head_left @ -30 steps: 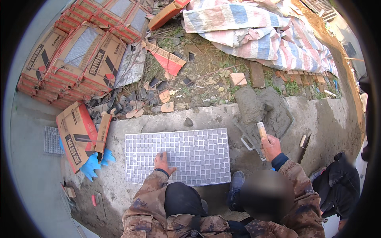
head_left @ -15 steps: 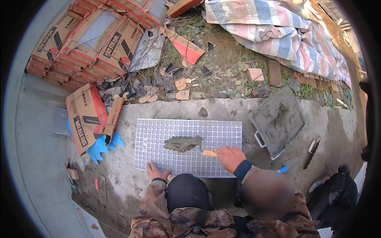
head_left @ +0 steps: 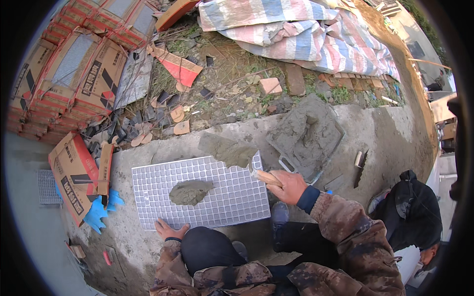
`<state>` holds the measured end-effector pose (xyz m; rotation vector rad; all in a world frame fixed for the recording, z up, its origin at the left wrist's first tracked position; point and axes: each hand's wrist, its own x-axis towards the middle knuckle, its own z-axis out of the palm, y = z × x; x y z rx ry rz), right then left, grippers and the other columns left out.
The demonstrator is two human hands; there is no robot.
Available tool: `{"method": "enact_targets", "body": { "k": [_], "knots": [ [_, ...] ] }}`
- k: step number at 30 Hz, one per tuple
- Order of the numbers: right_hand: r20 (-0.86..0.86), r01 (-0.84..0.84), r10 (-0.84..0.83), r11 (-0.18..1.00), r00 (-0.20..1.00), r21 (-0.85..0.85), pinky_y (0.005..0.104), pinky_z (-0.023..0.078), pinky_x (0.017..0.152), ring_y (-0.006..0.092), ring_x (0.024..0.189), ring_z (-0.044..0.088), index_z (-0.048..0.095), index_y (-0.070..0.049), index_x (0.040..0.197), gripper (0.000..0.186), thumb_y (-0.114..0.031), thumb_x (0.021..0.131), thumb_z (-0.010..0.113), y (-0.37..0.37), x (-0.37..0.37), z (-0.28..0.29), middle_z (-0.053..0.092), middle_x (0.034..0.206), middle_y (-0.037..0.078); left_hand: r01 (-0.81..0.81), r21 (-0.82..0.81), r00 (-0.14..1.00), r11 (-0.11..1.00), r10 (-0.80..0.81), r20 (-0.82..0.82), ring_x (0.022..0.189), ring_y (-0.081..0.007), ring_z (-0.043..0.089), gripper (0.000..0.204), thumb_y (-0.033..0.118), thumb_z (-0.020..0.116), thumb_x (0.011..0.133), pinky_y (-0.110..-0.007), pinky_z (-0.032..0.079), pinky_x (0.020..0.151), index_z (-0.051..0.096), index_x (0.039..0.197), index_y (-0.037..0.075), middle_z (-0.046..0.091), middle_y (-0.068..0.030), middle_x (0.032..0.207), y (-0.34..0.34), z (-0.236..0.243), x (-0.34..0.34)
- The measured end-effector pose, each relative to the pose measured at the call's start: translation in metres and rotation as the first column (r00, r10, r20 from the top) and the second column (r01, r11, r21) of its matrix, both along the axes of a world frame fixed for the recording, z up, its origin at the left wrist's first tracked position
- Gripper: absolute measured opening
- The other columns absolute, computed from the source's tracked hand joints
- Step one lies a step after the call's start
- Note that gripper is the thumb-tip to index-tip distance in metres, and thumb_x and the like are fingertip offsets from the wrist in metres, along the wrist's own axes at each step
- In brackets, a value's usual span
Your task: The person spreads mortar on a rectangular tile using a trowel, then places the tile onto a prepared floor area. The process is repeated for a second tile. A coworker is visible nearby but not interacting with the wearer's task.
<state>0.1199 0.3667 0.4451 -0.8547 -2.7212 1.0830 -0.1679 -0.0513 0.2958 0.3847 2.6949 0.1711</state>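
Observation:
A grey gridded tile sheet [head_left: 232, 197] lies flat on the concrete in front of me, with a lump of wet mortar [head_left: 190, 191] on its middle. My left hand [head_left: 170, 230] presses on the sheet's near edge, fingers spread. My right hand [head_left: 291, 186] grips the wooden handle of a trowel [head_left: 229, 150] whose blade carries a load of mortar over the sheet's far right corner. A pile of grey mortar [head_left: 306, 135] sits to the right of the sheet.
Stacked cardboard tile boxes [head_left: 74, 74] stand at the far left, an open box [head_left: 74, 177] and blue gloves [head_left: 98, 214] beside the sheet. Rubble and broken tiles [head_left: 173, 116] lie beyond, a striped tarp [head_left: 296, 29] at the back. Another trowel [head_left: 359, 165] rests right.
A mortar lump now lies on the sheet. My right hand went from the mortar pile to the sheet, then lifted the trowel with a fresh load toward the far right corner.

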Motion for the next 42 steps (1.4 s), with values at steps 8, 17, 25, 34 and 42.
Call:
{"method": "enact_targets", "body": {
  "k": [8,17,25,34,42],
  "knots": [
    [0.574,0.311,-0.463,0.885,0.676,0.348,0.0478,0.052,0.076,0.0394,0.089,0.066,0.061,-0.007,0.103,0.03,-0.035,0.091,0.062,0.128,0.149,-0.011,0.068,0.095,0.019,0.057,-0.081,0.994,0.995,-0.064,-0.088,0.145,-0.0467,0.018,0.146,0.06,0.09,0.048,-0.057,0.021,0.117,0.012,0.155,-0.002,0.016,-0.0331,0.155,-0.022,-0.038,-0.014],
    [0.782,0.107,-0.237,0.971,0.576,0.215,0.0471,0.054,0.075,0.0361,0.087,0.068,0.066,-0.003,0.1,0.027,-0.026,0.087,0.063,0.109,0.195,-0.06,0.07,0.092,0.018,0.101,-0.159,0.986,0.982,-0.12,-0.12,0.144,-0.0455,0.022,0.15,0.068,0.087,0.047,-0.058,0.024,0.114,0.01,0.156,-0.001,0.02,-0.0312,0.155,-0.039,-0.062,-0.027],
    [0.712,0.575,-0.26,0.782,0.652,-0.24,0.0445,0.049,0.063,0.0288,0.061,0.062,0.068,0.003,0.083,0.046,-0.043,0.085,0.069,0.104,0.19,-0.069,0.061,0.065,0.018,0.152,-0.308,0.969,0.939,-0.202,-0.139,0.139,-0.0458,0.033,0.113,0.061,0.072,0.075,-0.054,0.032,0.111,0.02,0.155,0.001,0.03,-0.031,0.151,-0.047,-0.068,-0.027],
    [0.687,0.582,-0.366,0.807,0.629,-0.103,0.0452,0.048,0.055,0.0341,0.058,0.063,0.068,0.005,0.077,0.053,-0.046,0.088,0.065,0.117,0.163,-0.115,0.062,0.062,0.02,0.105,-0.154,0.98,0.983,-0.129,-0.153,0.142,-0.0469,0.025,0.147,0.066,0.088,0.046,-0.057,0.028,0.113,0.015,0.154,-0.003,0.025,-0.0326,0.151,-0.045,-0.067,-0.026],
    [0.61,0.878,-0.63,0.342,0.48,-0.336,0.0385,0.045,0.045,0.0238,0.048,0.057,0.06,0.004,0.069,0.049,-0.039,0.092,0.065,0.098,0.109,-0.12,0.059,0.06,0.012,0.078,-0.158,0.989,0.984,-0.097,-0.114,0.143,-0.0463,0.024,0.144,0.057,0.09,0.048,-0.057,0.028,0.113,0.015,0.154,-0.003,0.023,-0.0325,0.153,-0.034,-0.054,-0.025]
  ]
}}
